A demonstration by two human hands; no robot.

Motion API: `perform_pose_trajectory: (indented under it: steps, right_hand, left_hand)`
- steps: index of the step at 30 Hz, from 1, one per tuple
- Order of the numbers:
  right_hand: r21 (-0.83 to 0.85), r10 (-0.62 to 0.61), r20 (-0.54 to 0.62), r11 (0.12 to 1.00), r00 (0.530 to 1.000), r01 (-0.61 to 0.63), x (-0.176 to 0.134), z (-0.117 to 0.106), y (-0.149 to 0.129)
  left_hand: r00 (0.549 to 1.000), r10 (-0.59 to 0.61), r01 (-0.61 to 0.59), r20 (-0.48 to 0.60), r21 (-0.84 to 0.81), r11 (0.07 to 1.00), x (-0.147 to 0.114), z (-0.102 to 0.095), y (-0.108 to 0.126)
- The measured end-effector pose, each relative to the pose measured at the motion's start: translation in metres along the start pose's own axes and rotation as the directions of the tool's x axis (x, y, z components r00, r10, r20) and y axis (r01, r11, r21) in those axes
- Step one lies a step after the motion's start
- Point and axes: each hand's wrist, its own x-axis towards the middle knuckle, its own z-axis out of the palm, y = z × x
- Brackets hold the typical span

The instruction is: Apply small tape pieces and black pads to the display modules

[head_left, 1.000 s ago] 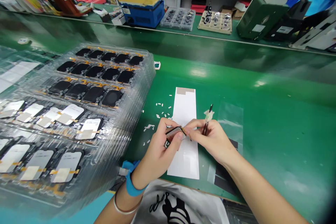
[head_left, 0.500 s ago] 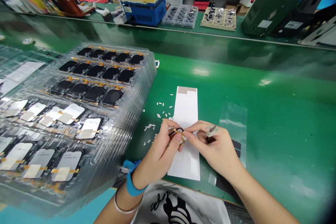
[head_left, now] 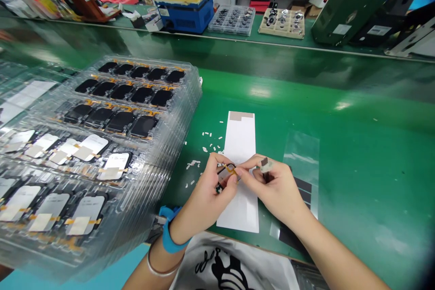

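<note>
My left hand is closed around a small display module, which has a black edge and an orange flex cable. My right hand pinches at the right end of that module, its thumb and forefinger meeting at the cable. A pale wrap with a small dark piece sits on a finger of the right hand; what lies under the curled fingers is hidden. Beneath both hands lies a long white backing sheet with a grey-beige strip at its far end.
Stacked clear trays of display modules fill the left side. Small white scraps are scattered beside the sheet. A clear plastic sleeve with dark strips lies at right. Across the back shelf stand a blue machine, parts trays and a green box.
The display module has tilted in my left hand, so more of its back and cable shows. My right hand has rolled slightly and shifted a little left, staying at the module's edge.
</note>
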Motion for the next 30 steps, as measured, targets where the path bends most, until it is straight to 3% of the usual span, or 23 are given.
perform_pose_trajectory:
  steps: [4,6,8,10,15,22,30]
  right_hand:
    - [-0.02,0.035,0.037,0.999,0.999,-0.034,0.01,-0.012,0.001]
    - [-0.047,-0.006,-0.071,0.999,0.997,0.003,0.027,-0.022,0.004]
    - [-0.09,-0.055,-0.262,0.995,0.963,0.033,0.052,-0.031,0.011]
    - [-0.067,-0.025,-0.368,0.998,0.929,0.0,0.081,-0.034,0.023]
    - [0.061,0.081,-0.346,0.996,0.935,-0.063,0.128,-0.022,0.059]
    - [0.102,0.087,-0.41,0.994,0.908,-0.049,0.13,-0.011,0.071]
    - [0.144,0.079,-0.407,0.989,0.91,-0.022,0.128,-0.015,0.073]
  left_hand:
    - [0.999,0.032,-0.03,-0.037,0.052,0.998,0.0,0.001,0.001]
    - [0.997,0.06,-0.055,-0.038,0.122,0.991,-0.001,0.002,0.003]
    - [0.996,0.087,-0.081,-0.013,0.243,0.967,-0.001,0.005,0.007]
    - [0.993,0.11,-0.116,0.038,0.392,0.913,-0.002,0.009,0.011]
    - [0.974,0.157,-0.226,0.165,0.639,0.735,0.0,0.018,0.015]
    - [0.957,0.156,-0.288,0.244,0.737,0.611,0.001,0.019,0.011]
    - [0.947,0.192,-0.322,0.259,0.766,0.556,0.0,0.023,0.012]
